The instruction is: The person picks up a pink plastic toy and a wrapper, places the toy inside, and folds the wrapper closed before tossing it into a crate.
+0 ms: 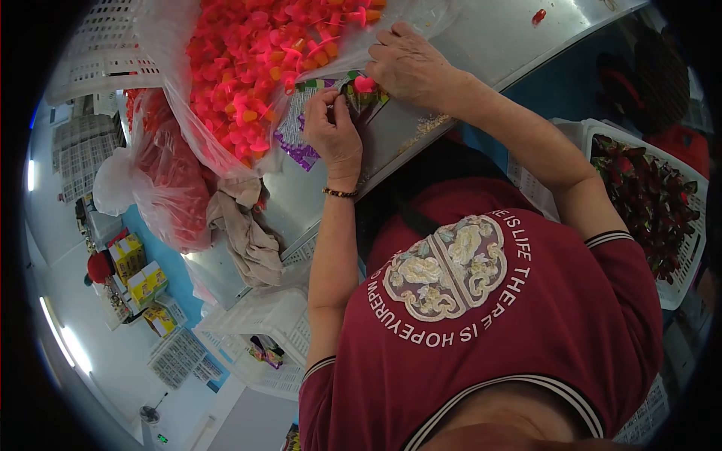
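Observation:
My left hand (333,139), with a beaded bracelet on the wrist, has its thumb and index finger pinched at the edge of a shiny purple and green packet (299,146) on the metal table. To its right, my right hand (410,66) is closed with curled fingers beside the packet. What its fingertips hold is hidden. A pink rounded piece (365,84) lies on the packet between my hands. Just beyond them, a large heap of pink and orange plastic-looking pieces (241,75) rests in a clear plastic bag (177,90).
The metal table (496,37) has crumbs near its front edge. A tied bag of red pieces (169,188) and a beige cloth (244,233) hang at the left. White crates stand below left and at right, the right crate (684,270) filled with dark red packets.

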`<state>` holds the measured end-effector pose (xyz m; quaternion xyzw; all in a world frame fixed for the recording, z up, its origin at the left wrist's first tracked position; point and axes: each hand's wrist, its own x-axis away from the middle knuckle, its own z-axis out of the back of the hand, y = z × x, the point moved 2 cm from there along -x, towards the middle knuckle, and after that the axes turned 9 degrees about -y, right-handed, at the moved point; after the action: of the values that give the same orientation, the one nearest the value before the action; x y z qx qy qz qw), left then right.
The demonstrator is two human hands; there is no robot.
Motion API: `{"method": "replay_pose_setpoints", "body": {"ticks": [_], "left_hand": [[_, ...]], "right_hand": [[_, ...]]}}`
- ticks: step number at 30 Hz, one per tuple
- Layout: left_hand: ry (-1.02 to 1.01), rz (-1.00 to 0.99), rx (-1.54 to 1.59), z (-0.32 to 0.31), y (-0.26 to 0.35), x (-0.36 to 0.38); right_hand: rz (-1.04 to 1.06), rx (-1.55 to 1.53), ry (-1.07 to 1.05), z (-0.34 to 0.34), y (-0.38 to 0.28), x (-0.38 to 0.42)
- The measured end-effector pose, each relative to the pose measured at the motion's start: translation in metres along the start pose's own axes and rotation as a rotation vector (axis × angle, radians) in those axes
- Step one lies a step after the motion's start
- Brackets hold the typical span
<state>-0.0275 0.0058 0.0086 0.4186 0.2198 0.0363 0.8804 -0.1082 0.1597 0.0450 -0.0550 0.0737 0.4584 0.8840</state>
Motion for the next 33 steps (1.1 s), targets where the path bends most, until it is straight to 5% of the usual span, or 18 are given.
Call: {"method": "replay_pose_setpoints", "body": {"ticks": [5, 7, 11, 13, 17, 19, 23, 25, 29, 31, 33], "left_hand": [[-0.013, -0.041, 0.076, 0.004, 0.002, 0.003], [0.003, -0.006, 0.115, 0.007, -0.001, 0.005], [-0.019, 0.022, 0.165, 0.008, -0.002, 0.005], [-0.025, 0.038, 0.186, 0.007, -0.001, 0.003], [-0.022, -0.089, 0.086, 0.009, 0.013, -0.002], [-0.016, -0.098, 0.087, 0.01, 0.015, -0.002], [0.031, 0.058, 0.138, 0.009, 0.018, -0.001], [0.061, 0.07, 0.125, 0.012, 0.02, -0.004], [0.097, 0.037, 0.123, 0.022, 0.028, -0.009], [0.042, 0.013, 0.133, 0.023, 0.043, -0.011], [0.048, 0.041, 0.247, 0.028, 0.048, -0.016]], "right_hand": [[-0.032, -0.21, -0.269, -0.022, 0.008, -0.016], [-0.195, -0.623, -0.49, -0.021, 0.011, -0.02], [-0.159, -0.658, -0.553, -0.016, 0.001, -0.016], [0.029, -0.191, -0.232, -0.011, -0.013, -0.01], [0.046, -0.168, -0.094, -0.007, -0.018, -0.011], [-0.03, -0.483, 0.083, -0.015, -0.015, -0.009], [-0.016, -0.755, 0.113, -0.026, -0.021, -0.008], [-0.03, -1.01, -0.042, -0.019, -0.021, -0.006], [-0.071, -0.915, 0.027, 0.0, -0.023, -0.003], [0.011, -0.601, 0.261, 0.005, -0.023, -0.005], [0.028, -0.488, 0.242, 0.031, -0.018, -0.003]]}}
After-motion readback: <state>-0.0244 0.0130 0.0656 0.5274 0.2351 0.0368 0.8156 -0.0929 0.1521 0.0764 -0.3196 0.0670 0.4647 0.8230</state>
